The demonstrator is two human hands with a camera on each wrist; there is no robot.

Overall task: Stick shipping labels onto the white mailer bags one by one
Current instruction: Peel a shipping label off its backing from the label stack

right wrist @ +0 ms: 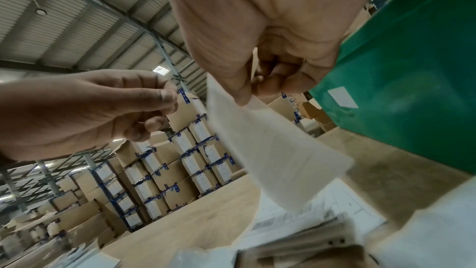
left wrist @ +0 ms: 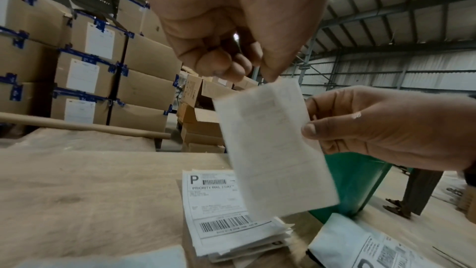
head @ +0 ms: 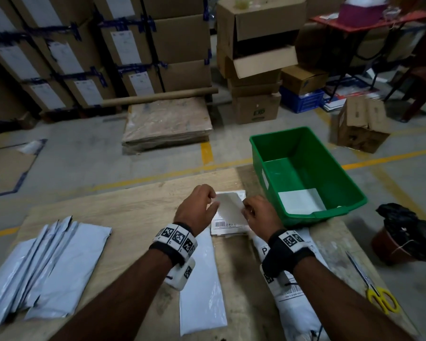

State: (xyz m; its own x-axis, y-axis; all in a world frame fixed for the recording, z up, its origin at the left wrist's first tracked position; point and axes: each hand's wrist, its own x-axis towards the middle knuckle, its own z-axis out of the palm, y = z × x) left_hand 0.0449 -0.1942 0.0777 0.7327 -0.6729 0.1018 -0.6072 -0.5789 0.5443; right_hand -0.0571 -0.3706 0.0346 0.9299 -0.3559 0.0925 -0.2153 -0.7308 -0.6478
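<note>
Green bin [head: 335, 190] right, bare tabletop [head: 133, 205] left

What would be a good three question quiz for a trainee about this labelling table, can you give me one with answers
1. True or false: the green bin sits on the table's right side.
2. Which hand pinches the lifted label sheet? A left hand, B right hand, C neither.
3. Fill in: yellow-handled ____ lie at the table's right edge.

Key: 1 true; 2 B; 3 scissors.
</note>
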